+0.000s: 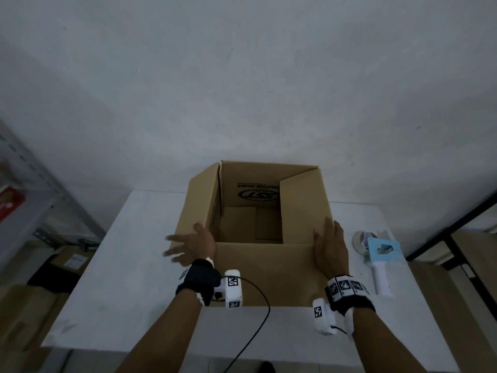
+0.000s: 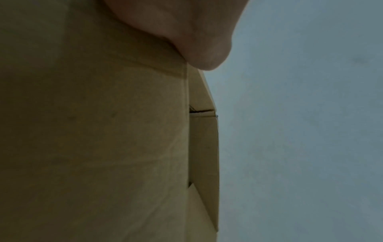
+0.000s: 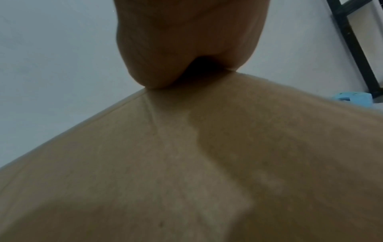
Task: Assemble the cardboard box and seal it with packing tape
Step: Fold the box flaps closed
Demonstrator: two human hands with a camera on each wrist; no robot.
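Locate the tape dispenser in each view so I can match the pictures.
Head: tape dispenser lies on the white table, right of the cardboard box.
Left wrist: not in it; only box and wall.
Right wrist: light-blue corner at the right edge, behind the box.
Shared landmark: the box.

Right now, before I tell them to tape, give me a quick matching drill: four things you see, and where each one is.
1. cardboard box
2. tape dispenser
3. left hand
4. right hand

a. lying on the table, right of the box
b. flat on the box's right flap
c. fingers spread at the box's left side
d. standing open-topped in the table's middle

Pairs: 1-d, 2-a, 3-c, 4-b
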